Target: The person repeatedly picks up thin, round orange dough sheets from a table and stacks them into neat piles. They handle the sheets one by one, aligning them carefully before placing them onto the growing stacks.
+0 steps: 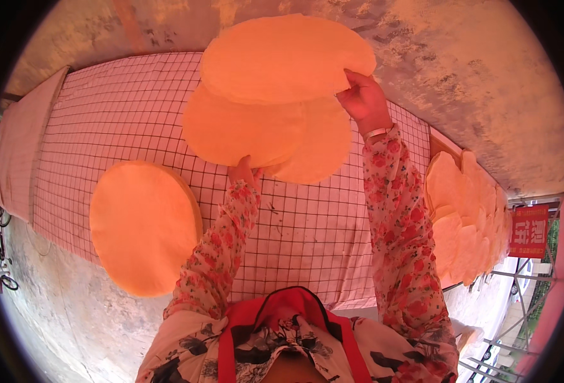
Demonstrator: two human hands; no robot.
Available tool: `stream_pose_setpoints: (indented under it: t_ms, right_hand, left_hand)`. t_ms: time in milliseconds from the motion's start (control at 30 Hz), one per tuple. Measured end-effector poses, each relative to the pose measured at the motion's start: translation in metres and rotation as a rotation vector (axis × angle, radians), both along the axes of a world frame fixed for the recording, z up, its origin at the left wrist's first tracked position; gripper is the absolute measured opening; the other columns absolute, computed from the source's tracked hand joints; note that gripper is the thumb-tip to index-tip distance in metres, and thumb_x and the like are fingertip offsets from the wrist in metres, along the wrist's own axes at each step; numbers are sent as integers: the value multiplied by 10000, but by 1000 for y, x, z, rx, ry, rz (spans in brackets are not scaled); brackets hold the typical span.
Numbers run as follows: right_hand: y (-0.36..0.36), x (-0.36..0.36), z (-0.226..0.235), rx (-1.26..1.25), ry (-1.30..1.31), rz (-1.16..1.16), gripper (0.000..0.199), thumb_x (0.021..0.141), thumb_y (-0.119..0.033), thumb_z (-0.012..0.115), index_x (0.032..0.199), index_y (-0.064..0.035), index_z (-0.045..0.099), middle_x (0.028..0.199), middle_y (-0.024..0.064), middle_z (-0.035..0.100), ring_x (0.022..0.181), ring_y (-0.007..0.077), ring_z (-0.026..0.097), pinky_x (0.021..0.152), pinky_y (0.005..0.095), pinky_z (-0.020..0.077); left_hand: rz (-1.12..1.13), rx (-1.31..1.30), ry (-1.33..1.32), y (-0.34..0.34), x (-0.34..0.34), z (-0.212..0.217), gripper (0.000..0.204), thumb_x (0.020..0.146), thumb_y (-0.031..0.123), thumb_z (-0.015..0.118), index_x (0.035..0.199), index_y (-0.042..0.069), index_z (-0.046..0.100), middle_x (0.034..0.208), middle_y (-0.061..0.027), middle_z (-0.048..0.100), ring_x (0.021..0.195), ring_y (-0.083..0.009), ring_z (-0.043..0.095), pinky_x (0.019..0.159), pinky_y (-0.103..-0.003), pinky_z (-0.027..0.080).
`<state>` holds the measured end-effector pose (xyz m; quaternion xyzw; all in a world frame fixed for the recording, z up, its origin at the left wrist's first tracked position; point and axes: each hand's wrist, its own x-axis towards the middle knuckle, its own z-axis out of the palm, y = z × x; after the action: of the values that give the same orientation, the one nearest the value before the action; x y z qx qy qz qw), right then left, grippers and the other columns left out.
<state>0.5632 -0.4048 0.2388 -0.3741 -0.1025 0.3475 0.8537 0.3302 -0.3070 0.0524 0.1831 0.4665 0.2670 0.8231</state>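
Note:
Three large, thin, round pancakes overlap at the far middle of the table. My right hand (366,103) pinches the right edge of the topmost pancake (282,57), which looks partly raised toward the wall. At the near edge of the lower left pancake (237,127), my left hand (245,171) is closed with the rim between thumb and fingers. Another pancake (323,150) shows from beneath, to the right. A thick, neat stack of pancakes (141,223) lies left of my left forearm. Whether more sheets lie under the middle ones is hidden.
A checked cloth (122,108) covers the long table. Many folded or layered pancakes (464,223) are heaped at its right end. A stained wall (448,51) runs along the far side. Beyond the table are a red sign (530,246), metal bars and bicycles (4,279).

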Motion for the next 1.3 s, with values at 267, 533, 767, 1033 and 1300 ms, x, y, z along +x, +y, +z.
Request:
stream_pose_setpoints:
  t_ms: [267,533,767,1033,1300]
  right_hand:
    - [-58,-80,-192,-810,106,-288,369,845,-86,592,1187,1,482,920,70,570,763,164,561,699,307,531]
    - [-119,-172,-183,-568,494,-128,387,873,-201,616,1152,21,467,1052,131,533,977,226,555,866,358,506]
    - [-74,-146,-162,-284,774,-228,521,924,-239,572,1298,32,331,1286,187,438,1171,304,479,963,423,459]
    - [-129,-98,-130,-134,218,-340,443,834,0,469,1272,-8,399,1256,152,491,1125,266,535,915,395,491]
    - [-326,-166,-80,-560,-252,-511,411,775,29,469,1183,-14,501,1023,21,597,870,100,579,656,198,450]
  left_hand:
    - [20,-195,-287,8,-8,2,399,892,327,602,1159,55,486,1012,-51,539,836,-154,538,732,-325,504]
    - [-356,-40,54,11,17,-20,472,847,265,673,1197,22,469,1116,-110,536,959,-209,566,786,-299,511]
    - [-129,-73,-181,1,45,32,419,878,42,559,1241,-59,375,1236,-185,467,1067,-303,556,939,-411,525]
    - [-178,-79,-378,-77,22,48,353,881,20,569,1210,-1,440,1176,-119,543,1065,-254,570,929,-394,524]
    - [-605,-506,-286,-257,-80,-2,277,935,98,509,1203,36,478,1207,-111,559,1080,-257,582,888,-395,538]
